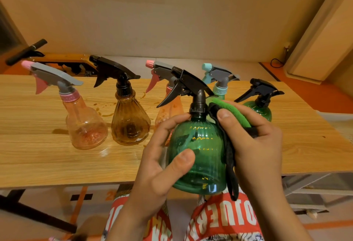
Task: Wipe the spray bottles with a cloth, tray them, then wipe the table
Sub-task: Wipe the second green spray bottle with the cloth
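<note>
My left hand (162, 162) grips a green ribbed spray bottle (200, 151) with a black trigger head, held upright above the table's near edge. My right hand (254, 145) holds a green and black cloth (236, 113) pressed against the bottle's right side and shoulder. On the wooden table (38, 156) stand a pink bottle with a grey head (84, 124), an amber bottle with a black head (129, 120), a second pink bottle (168, 108) partly hidden behind the held one, a teal-capped bottle (219, 86) and another green bottle (261, 107).
Brown liquid smears (107, 114) and a small puddle (59, 131) mark the tabletop among the left bottles. An orange-yellow device (63, 63) and a black rod (26, 50) lie behind the table's far edge. A grey shelf frame (313, 189) sits under the table at right.
</note>
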The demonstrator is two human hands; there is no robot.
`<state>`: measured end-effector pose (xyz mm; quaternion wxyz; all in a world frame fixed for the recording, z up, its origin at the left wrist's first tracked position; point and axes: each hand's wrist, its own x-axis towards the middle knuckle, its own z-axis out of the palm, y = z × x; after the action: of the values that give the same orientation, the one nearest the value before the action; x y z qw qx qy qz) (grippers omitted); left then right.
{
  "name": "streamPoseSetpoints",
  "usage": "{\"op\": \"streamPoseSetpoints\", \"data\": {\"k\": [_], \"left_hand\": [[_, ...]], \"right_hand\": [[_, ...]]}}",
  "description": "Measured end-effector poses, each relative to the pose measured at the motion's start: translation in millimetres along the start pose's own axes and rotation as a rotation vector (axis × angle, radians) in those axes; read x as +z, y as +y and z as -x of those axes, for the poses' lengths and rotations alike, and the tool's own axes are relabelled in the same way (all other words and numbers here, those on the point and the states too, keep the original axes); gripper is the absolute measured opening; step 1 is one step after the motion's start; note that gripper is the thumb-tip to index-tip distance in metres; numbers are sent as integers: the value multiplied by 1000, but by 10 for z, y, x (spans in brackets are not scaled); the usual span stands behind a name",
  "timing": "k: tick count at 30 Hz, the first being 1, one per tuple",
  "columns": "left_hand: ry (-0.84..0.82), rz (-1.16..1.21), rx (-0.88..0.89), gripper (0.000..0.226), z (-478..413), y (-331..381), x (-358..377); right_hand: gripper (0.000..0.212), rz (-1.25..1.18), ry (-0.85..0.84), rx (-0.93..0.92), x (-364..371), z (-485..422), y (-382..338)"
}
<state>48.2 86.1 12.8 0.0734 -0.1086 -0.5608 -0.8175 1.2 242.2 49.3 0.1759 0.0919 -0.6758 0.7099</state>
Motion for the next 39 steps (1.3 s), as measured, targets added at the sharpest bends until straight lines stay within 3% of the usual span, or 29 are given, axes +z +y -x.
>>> {"op": "streamPoseSetpoints", "data": {"k": [5,9,13,23,28,33,39], "left_hand": [[-62,-98,-27,55,30,16,38],[-81,-205,-4,90,7,26,23],[-54,-233,48,79,7,26,-11],[-6,-159,98,69,17,49,-67],[-31,-193,120,63,28,33,-10],[-2,-209,130,65,13,27,-68],[-5,-222,140,65,18,33,-33]], "right_hand": [[15,21,57,-13,49,-53,-36],[17,49,60,-31,85,-51,-35],[17,63,7,-39,90,-78,-32],[19,233,-325,-157,-167,-70,-106],[19,264,-294,-160,-144,-140,-79],[22,250,-412,-184,-198,-115,-137],[21,281,-340,-202,-144,-113,-83]]}}
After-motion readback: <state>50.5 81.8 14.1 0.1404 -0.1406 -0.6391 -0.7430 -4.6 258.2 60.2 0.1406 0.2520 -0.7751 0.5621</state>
